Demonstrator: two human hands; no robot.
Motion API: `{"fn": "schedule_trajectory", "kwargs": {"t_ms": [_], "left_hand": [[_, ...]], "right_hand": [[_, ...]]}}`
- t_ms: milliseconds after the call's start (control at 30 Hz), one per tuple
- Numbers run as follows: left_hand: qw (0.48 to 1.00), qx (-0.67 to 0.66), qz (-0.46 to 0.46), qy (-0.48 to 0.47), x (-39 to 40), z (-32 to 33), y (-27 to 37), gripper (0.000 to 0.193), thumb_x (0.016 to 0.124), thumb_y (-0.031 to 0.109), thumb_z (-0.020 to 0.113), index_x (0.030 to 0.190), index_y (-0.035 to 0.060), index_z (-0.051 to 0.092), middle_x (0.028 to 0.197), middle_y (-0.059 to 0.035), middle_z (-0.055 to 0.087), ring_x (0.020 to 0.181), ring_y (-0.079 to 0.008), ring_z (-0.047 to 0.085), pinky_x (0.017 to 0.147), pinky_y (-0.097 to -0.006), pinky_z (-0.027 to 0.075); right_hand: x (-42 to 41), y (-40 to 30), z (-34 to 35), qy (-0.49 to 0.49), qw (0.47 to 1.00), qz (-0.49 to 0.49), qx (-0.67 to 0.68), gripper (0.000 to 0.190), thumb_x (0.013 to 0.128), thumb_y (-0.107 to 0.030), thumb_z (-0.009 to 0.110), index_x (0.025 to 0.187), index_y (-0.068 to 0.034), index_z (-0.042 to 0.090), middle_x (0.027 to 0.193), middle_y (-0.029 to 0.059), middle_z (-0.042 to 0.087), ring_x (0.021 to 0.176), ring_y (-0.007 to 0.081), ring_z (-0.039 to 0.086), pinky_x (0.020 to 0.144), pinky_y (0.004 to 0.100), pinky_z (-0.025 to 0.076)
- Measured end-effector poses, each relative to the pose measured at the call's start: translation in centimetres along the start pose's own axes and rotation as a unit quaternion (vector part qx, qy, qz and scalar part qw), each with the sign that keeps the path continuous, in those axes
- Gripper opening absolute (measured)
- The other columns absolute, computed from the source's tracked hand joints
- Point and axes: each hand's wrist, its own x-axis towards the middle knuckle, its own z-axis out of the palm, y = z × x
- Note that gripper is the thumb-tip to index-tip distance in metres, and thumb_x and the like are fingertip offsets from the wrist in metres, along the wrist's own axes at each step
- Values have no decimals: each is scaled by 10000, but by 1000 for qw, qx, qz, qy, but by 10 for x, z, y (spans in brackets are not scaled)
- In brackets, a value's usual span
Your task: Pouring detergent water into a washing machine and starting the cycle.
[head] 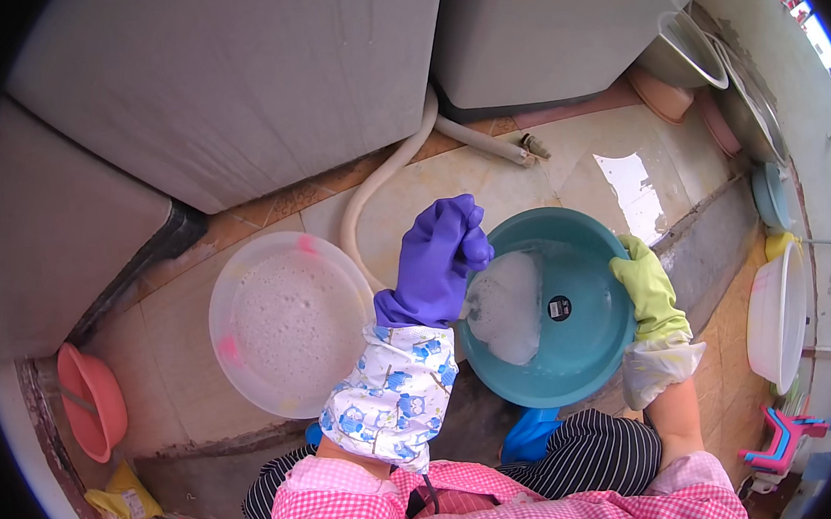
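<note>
My left hand (444,253), in a purple rubber glove with an owl-patterned cuff, is closed at the left rim of a teal plastic basin (597,333). My right hand (644,278), in a yellow-green rubber glove, grips the basin's right rim. The basin tilts to the left, and soapy water (511,310) with white foam gathers on that side. Whether the left fingers hold the rim or something small cannot be told. Left of my left hand, a translucent white basin (218,311) with pink spots holds foamy water.
Grey appliance-like cabinets (241,90) stand ahead, with a beige drain hose (396,158) on the wet tiled floor. A pink basin (108,401) is at far left. Metal bowls (692,47), a white tub (775,319) and a pink-and-blue stool (778,443) line the right.
</note>
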Motion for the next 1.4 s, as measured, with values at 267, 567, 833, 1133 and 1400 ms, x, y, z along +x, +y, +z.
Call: {"fn": "schedule_trajectory", "kwargs": {"t_ms": [267,567,833,1133,1400], "left_hand": [[991,116,17,70,-3,13,-2,269,1031,298,613,1010,31,645,812,-37,619,623,-164,604,585,-324,507],[990,119,8,77,-4,17,0,264,1004,271,660,900,29,641,768,-42,634,607,-164,625,574,-299,503],[987,141,5,72,-4,16,-1,232,996,251,673,935,27,662,810,-38,660,620,-141,633,597,-285,516],[985,148,-10,88,-5,22,4,203,981,230,690,929,36,655,813,-33,670,623,-124,634,621,-274,529],[974,192,-19,122,-4,23,9,282,1017,233,625,1135,-18,675,855,-42,659,645,-141,641,621,-280,526]], "right_hand": [[-2,-4,1,3,1000,5,-4,485,801,-115,600,1270,2,626,998,138,713,861,202,669,796,304,525],[-4,-8,1,3,1000,9,5,463,789,-108,579,1234,4,641,987,87,699,849,167,643,793,275,511],[-3,-6,1,1,1000,10,5,460,789,-99,580,1234,0,642,985,85,700,841,159,641,782,274,511],[-5,-10,1,-2,1000,14,0,463,790,-99,582,1239,-3,641,987,87,700,840,163,645,780,276,509],[-7,-14,2,10,1000,9,-7,481,789,-116,583,1254,-5,635,998,98,700,863,174,647,803,281,508]]}}
